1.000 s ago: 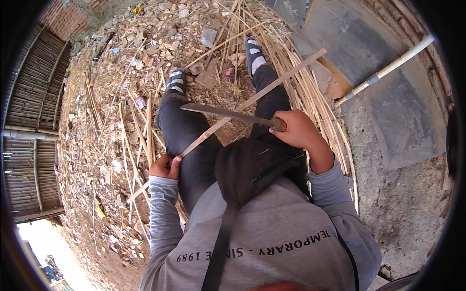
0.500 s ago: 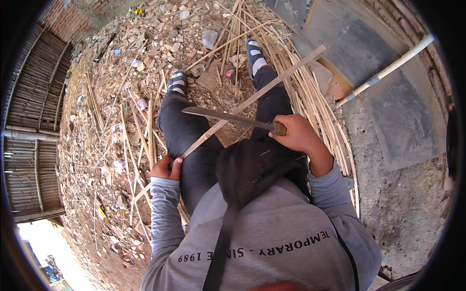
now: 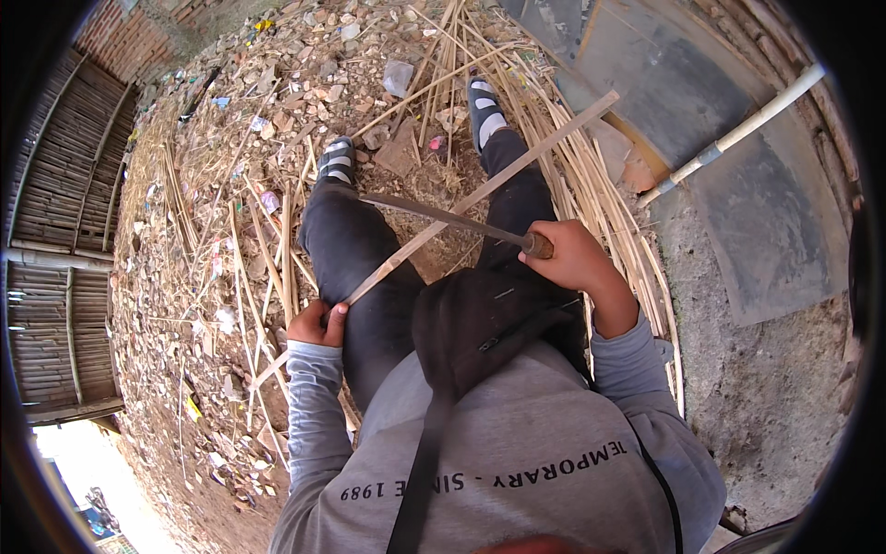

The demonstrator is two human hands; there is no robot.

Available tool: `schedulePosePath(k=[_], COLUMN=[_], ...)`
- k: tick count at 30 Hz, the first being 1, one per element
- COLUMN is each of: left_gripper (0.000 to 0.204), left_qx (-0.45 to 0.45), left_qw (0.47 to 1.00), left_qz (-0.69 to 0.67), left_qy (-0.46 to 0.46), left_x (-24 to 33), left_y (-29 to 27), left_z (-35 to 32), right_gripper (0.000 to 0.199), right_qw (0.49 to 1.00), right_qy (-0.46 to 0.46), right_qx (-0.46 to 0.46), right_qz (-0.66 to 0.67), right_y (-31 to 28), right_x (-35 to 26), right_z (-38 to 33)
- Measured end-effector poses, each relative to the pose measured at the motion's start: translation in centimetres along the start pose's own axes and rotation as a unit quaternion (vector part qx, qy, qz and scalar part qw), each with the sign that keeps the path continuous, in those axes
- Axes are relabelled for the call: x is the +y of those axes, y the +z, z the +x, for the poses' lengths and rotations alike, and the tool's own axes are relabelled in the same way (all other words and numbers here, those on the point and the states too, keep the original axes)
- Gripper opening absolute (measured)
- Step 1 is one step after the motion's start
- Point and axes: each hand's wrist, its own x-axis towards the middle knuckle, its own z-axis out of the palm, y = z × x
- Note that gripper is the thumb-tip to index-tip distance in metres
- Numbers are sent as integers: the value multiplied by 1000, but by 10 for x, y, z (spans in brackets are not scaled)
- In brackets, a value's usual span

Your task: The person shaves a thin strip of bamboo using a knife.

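1. Outdoor dirt yard (image 3: 231, 212) littered with stones, scraps and dry cane offcuts; woven bamboo fencing (image 3: 55, 231) running along 9 o'clock, grey concrete slab (image 3: 738, 222) at 2 o'clock with a white pipe (image 3: 738, 134) lying across it.
2. Person sitting, black-trousered legs (image 3: 355, 249) stretching toward 12 o'clock, striped sandals on both feet, dark sling bag (image 3: 480, 323) resting on the lap.
3. Left hand (image 3: 314, 323) closing in a fist around the lower end of a long pale split bamboo strip (image 3: 480, 194); strip slanting from 7 o'clock up to 1 o'clock across the thighs, far end hanging over the concrete edge.
4. Right hand (image 3: 572, 258) wrapping tight around the brown wooden handle of a long dark-bladed knife (image 3: 443, 217); blade pointing toward 10 o'clock and crossing over the strip near mid-length, appearing to touch it.
5. Bundle of thin yellow cane slivers (image 3: 600, 185) lying just beside the right leg at 1–3 o'clock.
6. Judgement, for clean shaving: keeping the blade at a shallow angle to the strip, stroking away from the body and the left hand, bracing the strip firm on the thigh so it is not twisting.
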Motion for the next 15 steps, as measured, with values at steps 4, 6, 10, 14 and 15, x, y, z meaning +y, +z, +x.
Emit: schedulePosePath(k=[4,6,10,14,15], left_gripper=[51,51,51,50,50], left_qx=[-8,-10,-7,-12,-11], left_qw=[1000,1000,1000,1000,1000], left_qz=[1,2,5,5,5], left_qy=[-2,-4,8,-2,-1], left_x=[2,3,-1,2,2], left_y=[-1,-1,-1,-2,-2], left_z=[1,2,2,2,2], right_gripper=[25,25,26,27,27], right_qw=[1000,1000,999,999,999], right_qy=[7,4,8,-2,3], right_qx=[-25,-25,-37,-32,-34], right_qz=[12,12,16,13,16], right_y=[0,-1,-4,-1,-1], right_x=[2,5,4,10,11], right_z=[-3,-4,-4,-6,-6])
